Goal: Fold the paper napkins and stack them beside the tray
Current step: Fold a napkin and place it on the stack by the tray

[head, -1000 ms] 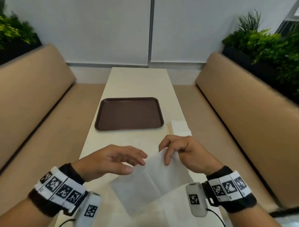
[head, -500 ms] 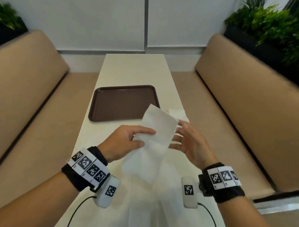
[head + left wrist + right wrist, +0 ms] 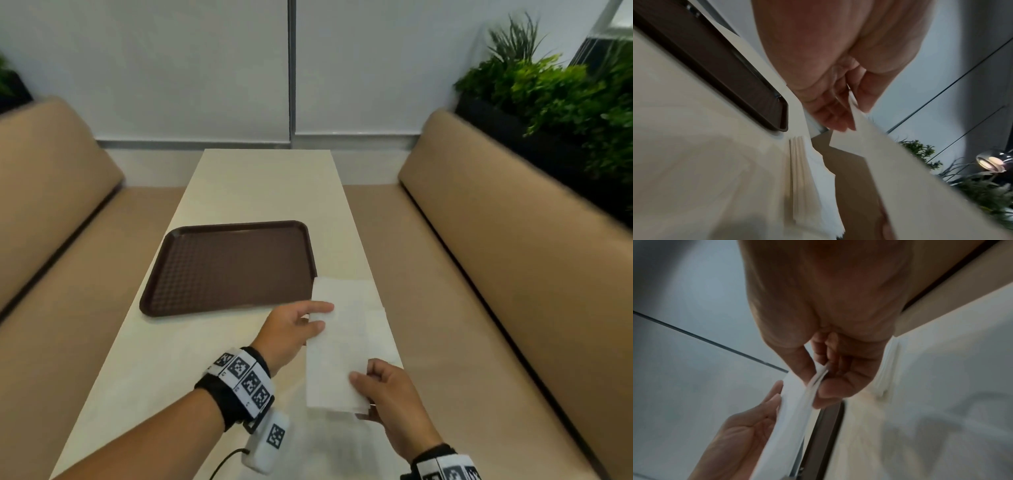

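Note:
A white folded napkin (image 3: 337, 346) hangs as a long strip just above the table, right of the brown tray (image 3: 226, 267). My left hand (image 3: 323, 316) pinches its left edge near the far end; the left wrist view shows thumb and fingers (image 3: 830, 113) closed on the paper (image 3: 890, 170). My right hand (image 3: 363, 380) pinches the near right corner, thumb on top, which also shows in the right wrist view (image 3: 818, 379). Beneath the strip lies a stack of folded napkins (image 3: 378, 329), also visible from the wrists (image 3: 803, 178) (image 3: 888, 366).
Unfolded white napkins (image 3: 325, 452) lie at the table's near edge, between my forearms. The cream table (image 3: 267, 192) runs away to a white wall. Tan benches (image 3: 513, 274) flank both sides. Green plants (image 3: 565, 92) stand behind the right bench.
The napkin was folded in front of me, lifted upright between both hands, then carried forward and right. It now lies nearly flat over the stack beside the tray.

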`<action>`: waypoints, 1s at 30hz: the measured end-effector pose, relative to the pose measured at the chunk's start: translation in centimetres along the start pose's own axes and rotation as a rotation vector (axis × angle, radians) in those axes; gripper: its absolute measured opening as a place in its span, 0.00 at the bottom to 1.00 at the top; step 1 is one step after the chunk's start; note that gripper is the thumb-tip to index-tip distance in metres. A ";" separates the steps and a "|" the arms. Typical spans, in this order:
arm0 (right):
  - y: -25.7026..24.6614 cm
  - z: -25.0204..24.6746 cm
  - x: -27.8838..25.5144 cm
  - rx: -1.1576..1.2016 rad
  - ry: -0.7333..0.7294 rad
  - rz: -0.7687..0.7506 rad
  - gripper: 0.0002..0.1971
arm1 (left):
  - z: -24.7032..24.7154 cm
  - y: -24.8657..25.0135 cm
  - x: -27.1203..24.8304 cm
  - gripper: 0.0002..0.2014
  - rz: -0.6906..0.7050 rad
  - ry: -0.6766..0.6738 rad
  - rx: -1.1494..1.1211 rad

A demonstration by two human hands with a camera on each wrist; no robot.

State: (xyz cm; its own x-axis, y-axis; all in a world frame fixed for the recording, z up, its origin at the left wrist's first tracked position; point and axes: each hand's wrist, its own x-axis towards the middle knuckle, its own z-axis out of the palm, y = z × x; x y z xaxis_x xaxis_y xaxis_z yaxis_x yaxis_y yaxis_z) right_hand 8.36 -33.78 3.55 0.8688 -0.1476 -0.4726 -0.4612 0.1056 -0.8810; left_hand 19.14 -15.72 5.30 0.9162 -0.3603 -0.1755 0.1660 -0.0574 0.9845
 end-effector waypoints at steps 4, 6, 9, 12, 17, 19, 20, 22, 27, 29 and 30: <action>0.0 -2.5 4.0 -0.040 0.154 0.013 0.05 | 1.4 -0.4 6.3 0.14 0.017 0.035 0.148; 0.2 -3.7 6.0 -0.034 0.215 0.015 0.04 | 2.1 -0.6 8.9 0.15 0.008 0.030 0.208; 0.4 -4.8 8.3 -0.039 0.280 0.027 0.03 | 2.8 -1.4 12.0 0.14 -0.007 0.028 0.291; 0.2 -5.4 10.2 -0.105 0.330 0.017 0.02 | 3.1 -2.9 14.4 0.15 -0.006 0.023 0.399; 0.2 -6.0 12.2 -0.230 0.394 0.019 0.04 | 3.1 -5.3 16.6 0.16 -0.049 0.039 0.510; 0.5 -6.1 12.6 -0.270 0.406 0.019 0.04 | 3.0 -5.9 17.0 0.16 -0.043 0.040 0.555; 0.6 -6.1 12.7 -0.282 0.410 0.019 0.04 | 3.0 -6.2 17.3 0.16 -0.034 0.040 0.560; 0.9 -6.1 12.8 -0.300 0.422 0.021 0.04 | 2.9 -6.6 17.6 0.16 -0.023 0.038 0.560; 1.0 -5.9 12.8 -0.371 0.420 0.013 0.04 | 3.0 -7.3 18.3 0.16 -0.011 0.045 0.609; 1.0 -5.9 12.8 -0.373 0.421 0.016 0.05 | 3.1 -7.5 18.6 0.15 -0.014 0.036 0.621; 0.9 -5.8 12.9 -0.372 0.419 0.022 0.05 | 3.1 -7.6 18.7 0.15 -0.015 0.033 0.624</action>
State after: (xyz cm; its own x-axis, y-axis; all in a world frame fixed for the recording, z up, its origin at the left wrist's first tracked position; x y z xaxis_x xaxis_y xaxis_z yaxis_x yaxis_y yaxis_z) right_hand 18.06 -41.33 -3.47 0.7476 -0.5358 -0.3925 -0.5766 -0.2303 -0.7839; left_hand 33.90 -24.92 -5.42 0.9280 -0.3266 -0.1791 -0.0566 -0.5990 0.7988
